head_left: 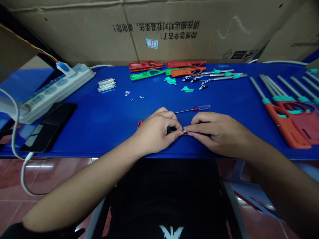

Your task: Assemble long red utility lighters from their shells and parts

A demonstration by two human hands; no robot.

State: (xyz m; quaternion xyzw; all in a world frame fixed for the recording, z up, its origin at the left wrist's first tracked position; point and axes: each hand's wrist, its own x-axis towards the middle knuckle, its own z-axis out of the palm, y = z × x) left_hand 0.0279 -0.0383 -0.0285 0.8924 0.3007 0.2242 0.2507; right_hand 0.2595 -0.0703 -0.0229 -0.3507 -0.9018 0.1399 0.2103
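My left hand (158, 129) is closed around a red lighter casing (140, 124), whose rounded end shows to the left of the knuckles. Most of the casing is hidden under the fingers. At its other end my right hand (220, 132) has fingers and thumb pinched together, meeting the left fingertips. A small shiny bit (185, 131) shows between the two hands, too small to name. Just beyond them lies a screwdriver (203, 108) with a clear and red handle.
Red, green and orange casing halves (147, 74) lie at the back, near teal pieces (170, 80) and wired metal tubes (225, 77). Clear tanks (106, 84) and tiny pins (141, 97) sit left. Several long-nosed lighters (290, 129) lie right. A power strip (56, 89) and black phone (50, 126) occupy the left.
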